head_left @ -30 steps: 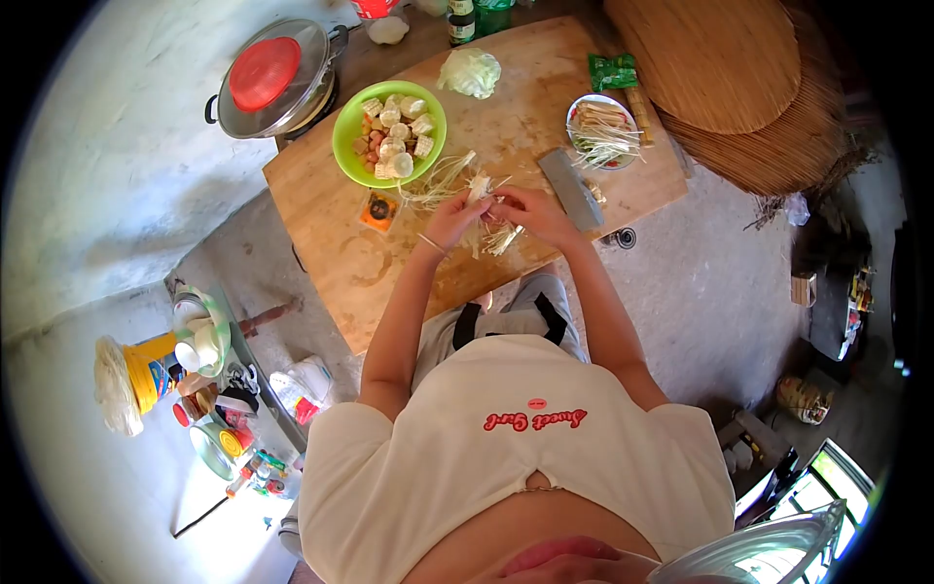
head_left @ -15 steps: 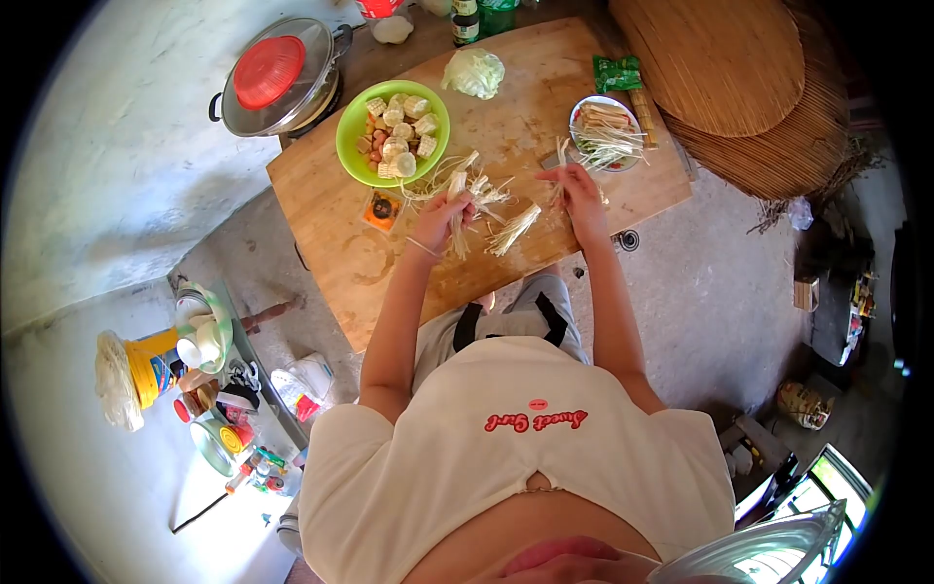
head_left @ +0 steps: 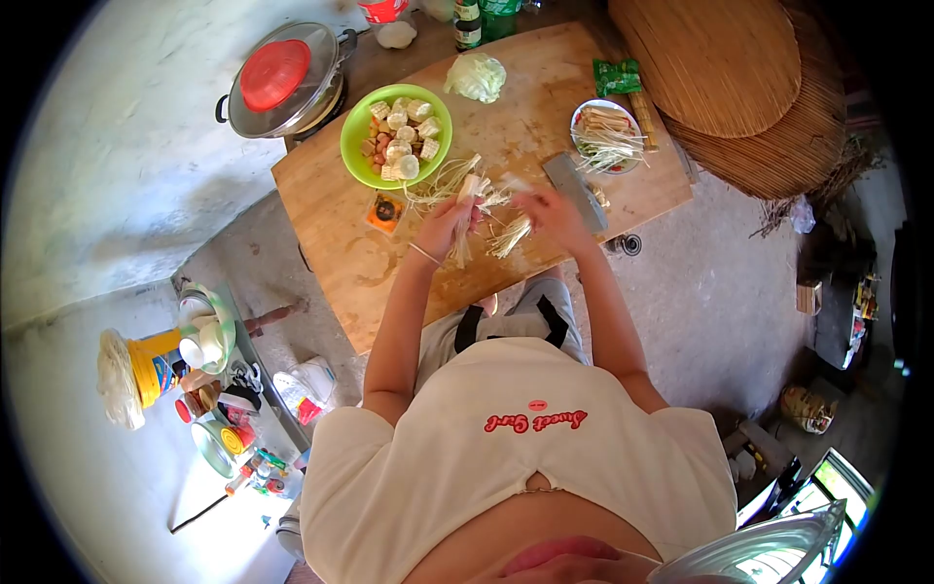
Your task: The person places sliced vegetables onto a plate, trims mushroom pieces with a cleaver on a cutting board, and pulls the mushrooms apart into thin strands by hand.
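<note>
My left hand [head_left: 451, 220] is closed round a bundle of pale, thin enoki-like strands [head_left: 468, 190] above the wooden table [head_left: 341, 263]. To its right, my right hand [head_left: 553, 216] is smeared by motion, and what its fingers hold, if anything, cannot be made out. A short loose bunch of strands [head_left: 510, 237] lies between my hands. More strands [head_left: 443, 185] are spread beyond my left hand. Just right of my right hand is the wide blade of a cleaver [head_left: 576, 192]. A plate [head_left: 576, 144] farther right bears white strands and tan strips.
A green bowl [head_left: 352, 156] of corn pieces and reddish chunks stands at the left, with an orange packet [head_left: 384, 212] below it. Cabbage [head_left: 476, 77], a green packet [head_left: 617, 77], a lidded pot [head_left: 282, 83], bottles [head_left: 468, 26] and woven round mats [head_left: 720, 68] lie farther back.
My right hand first moved right, away from my left hand, uncovering the loose bunch. It has since come back left toward my left hand, and the cleaver blade shows more fully again.
</note>
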{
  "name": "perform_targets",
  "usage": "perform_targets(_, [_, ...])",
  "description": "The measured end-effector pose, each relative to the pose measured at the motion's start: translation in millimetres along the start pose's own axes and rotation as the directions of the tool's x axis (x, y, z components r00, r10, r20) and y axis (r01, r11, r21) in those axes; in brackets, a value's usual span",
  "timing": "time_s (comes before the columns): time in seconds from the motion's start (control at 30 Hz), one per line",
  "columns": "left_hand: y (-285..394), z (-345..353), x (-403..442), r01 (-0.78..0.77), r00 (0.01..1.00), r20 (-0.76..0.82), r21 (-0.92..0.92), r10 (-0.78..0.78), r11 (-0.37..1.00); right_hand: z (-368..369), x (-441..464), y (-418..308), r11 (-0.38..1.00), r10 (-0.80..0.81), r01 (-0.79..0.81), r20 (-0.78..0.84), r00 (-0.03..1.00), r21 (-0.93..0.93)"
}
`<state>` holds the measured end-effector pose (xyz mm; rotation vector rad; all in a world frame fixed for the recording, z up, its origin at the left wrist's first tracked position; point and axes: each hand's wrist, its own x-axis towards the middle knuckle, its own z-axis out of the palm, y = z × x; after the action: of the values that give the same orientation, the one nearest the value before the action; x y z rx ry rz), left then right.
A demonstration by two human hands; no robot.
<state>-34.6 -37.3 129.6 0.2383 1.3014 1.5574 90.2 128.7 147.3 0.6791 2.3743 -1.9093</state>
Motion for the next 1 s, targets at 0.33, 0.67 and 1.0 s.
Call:
perform_targets(0.33, [6.6,6.2,-2.0,-0.015,0.997,0.067,-0.145,0.025,0.989,6.0,-0.2,6.3,0.998,0.003,0.004,-0.121,0.993,0.056])
perform_targets(0.67, [-6.0,27.5,-6.4,-0.086,0.996,-0.018,-0.066,0.085,0.994,25.0,-3.5,-0.4,0.998,-0.050,0.053,-0.100,0.994,0.029])
perform_targets(1.0, [-12.0,25.4,-5.7,-0.157,0.985,-0.063,0.052,0.160,0.986,21.3,-8.5,-9.1,0.955,-0.278,0.253,-0.168,0.946,-0.157])
